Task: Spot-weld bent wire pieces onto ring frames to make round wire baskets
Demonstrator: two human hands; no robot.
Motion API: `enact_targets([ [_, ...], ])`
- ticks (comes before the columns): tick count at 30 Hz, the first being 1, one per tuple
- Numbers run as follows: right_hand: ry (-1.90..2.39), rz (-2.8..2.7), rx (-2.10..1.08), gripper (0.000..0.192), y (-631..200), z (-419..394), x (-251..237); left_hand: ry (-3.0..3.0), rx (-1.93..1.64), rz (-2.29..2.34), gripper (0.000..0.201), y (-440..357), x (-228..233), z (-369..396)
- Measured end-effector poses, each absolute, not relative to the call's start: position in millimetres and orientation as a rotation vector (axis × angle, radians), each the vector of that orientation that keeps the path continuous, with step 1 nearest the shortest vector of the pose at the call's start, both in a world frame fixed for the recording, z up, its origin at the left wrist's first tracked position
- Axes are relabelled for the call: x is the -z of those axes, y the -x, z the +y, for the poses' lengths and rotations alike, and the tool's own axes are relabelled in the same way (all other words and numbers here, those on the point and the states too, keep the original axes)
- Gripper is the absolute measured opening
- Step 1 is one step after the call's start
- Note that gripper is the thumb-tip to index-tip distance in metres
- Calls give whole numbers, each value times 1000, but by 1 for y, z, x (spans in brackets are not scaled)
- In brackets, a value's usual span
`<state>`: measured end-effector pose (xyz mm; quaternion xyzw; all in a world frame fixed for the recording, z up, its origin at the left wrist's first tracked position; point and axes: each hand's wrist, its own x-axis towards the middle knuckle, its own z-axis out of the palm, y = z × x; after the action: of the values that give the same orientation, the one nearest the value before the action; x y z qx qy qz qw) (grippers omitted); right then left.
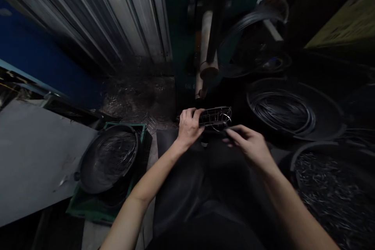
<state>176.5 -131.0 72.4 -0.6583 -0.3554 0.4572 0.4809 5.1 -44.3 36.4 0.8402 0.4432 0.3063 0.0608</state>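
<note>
My left hand (189,125) is closed around the left end of a small, long wire basket (218,116), held level above my lap. Bent wire loops show at the basket's right end. Close below that end is my right hand (247,140), its thumb and forefinger pinched together and slightly blurred. Whatever lies between those fingertips is too dark and small to make out. Just beyond the basket stands a machine with a thick metal cylinder (209,68) pointing toward me.
On my right are a black basin (328,121) holding coiled wire (283,113) and another tub (304,146) of small bent wire pieces. A dark pan (88,175) of wire rings rests on a green crate (96,214) at left. Wire scraps (131,97) litter the floor by corrugated metal (117,11).
</note>
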Motion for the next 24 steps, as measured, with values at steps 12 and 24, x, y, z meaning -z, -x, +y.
enact_targets([
  [12,1565,-1292,-413,29,-126,-85,-35,-2605,-1023,1292,52,6,-35,-39],
  [24,1615,-1364,-193,23,-126,-74,-36,-2551,-1088,1316,53,-1,-28,-34],
])
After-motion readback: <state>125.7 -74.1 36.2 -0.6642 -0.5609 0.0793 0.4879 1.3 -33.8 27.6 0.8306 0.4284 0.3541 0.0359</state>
